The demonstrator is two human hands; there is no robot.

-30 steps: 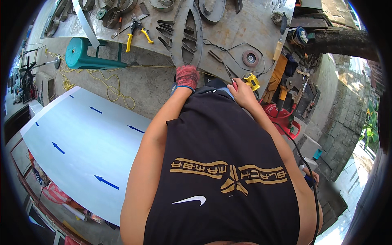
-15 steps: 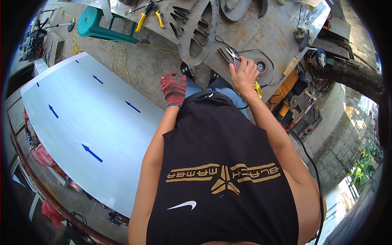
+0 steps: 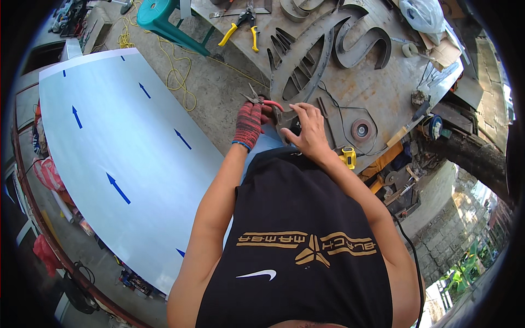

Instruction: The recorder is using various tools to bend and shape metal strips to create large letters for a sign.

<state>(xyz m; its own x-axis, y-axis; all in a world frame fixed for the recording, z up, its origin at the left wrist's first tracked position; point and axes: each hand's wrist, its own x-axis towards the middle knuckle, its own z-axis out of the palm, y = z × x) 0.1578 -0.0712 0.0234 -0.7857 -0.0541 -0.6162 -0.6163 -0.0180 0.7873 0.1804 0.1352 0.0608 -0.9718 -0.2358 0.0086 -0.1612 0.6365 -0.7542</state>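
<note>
At my far left, a large pale blue sheet (image 3: 131,147) with blue arrows lies along my left side. Beyond its far end stands a green stool (image 3: 156,16), and a yellow cord (image 3: 178,82) lies in loops on the floor. Next come the snips (image 3: 245,18) with yellow handles, lying at the left edge of the worktop (image 3: 377,90). My left hand (image 3: 249,123), in a red and dark glove, is closed around the pliers (image 3: 272,103), in front of the worktop's near edge; their jaws stand apart and point away from me. The slotted metal frame (image 3: 298,54) extends over this same edge. My right hand (image 3: 311,128) is bare and open, the thumb apart from the fingers, close to the frame's near end; I cannot tell if it touches. Further right, an S-shaped metal strip (image 3: 345,53) lies beside the frame. A yellow tool (image 3: 348,157) is at the worktop's near corner, and a round grinding disc (image 3: 361,130) lies near this corner. A white bag (image 3: 424,15) lies toward the far right.
</note>
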